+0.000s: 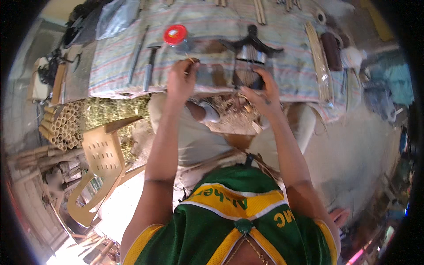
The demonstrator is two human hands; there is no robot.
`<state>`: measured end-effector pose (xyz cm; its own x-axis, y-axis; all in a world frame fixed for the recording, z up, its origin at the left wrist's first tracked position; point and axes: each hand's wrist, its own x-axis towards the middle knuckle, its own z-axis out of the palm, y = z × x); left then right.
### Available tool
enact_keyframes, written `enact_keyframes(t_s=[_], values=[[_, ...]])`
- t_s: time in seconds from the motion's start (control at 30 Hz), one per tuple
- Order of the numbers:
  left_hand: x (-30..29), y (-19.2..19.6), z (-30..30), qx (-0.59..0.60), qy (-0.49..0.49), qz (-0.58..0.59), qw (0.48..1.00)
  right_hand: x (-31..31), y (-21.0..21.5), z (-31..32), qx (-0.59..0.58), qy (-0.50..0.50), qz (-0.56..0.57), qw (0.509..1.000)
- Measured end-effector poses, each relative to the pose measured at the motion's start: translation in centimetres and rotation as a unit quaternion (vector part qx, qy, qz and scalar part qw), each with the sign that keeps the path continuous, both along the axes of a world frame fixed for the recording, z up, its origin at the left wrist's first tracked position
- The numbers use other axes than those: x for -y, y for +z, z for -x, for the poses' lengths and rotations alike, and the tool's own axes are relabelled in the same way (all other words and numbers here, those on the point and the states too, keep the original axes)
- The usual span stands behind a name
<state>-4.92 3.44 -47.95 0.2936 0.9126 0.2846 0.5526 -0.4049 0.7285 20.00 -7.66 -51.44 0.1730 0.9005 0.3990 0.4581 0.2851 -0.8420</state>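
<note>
My left hand [180,79] is closed in a pinch above the cloth, with a thin light stick [190,58] poking out past its fingertips. To its right lies a dark piece with curved, horn-like arms [252,40], a shiny silver band and narrow parallel strips below the band. It resembles a thumb piano, but I cannot be sure. My right hand [266,92] grips its lower right edge, fingers on the strips side and thumb near the bottom corner. Just beyond my left hand stands a clear jar with a red lid [176,34].
The striped cloth [287,73] covers the table. A hammer [150,68] and a long thin rod [138,55] lie left; bundled sticks [319,62] and a brown roll [331,51] lie right. A tan plastic chair [104,150] and stacked bamboo tubes [62,126] stand at lower left.
</note>
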Motion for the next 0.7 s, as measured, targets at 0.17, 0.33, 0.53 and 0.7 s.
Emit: enact_keyframes(t_s=[0.17,0.33,0.53,0.7], values=[[-1.5,2.0,1.3,0.316,0.033,0.043,0.947,-0.3,0.3,0.8,-0.118,0.036,-0.001,0.992],[-6.0,4.6,4.2,0.372,0.034,0.038,0.927,0.2,0.9,1.0,-0.149,0.053,0.036,0.987],[-8.9,4.0,4.6,0.334,0.048,0.036,0.941,-0.2,1.0,1.0,-0.122,0.062,-0.005,0.991],[-9.3,3.6,4.5,0.318,0.051,0.036,0.946,0.0,0.4,1.0,-0.201,0.069,0.029,0.977]])
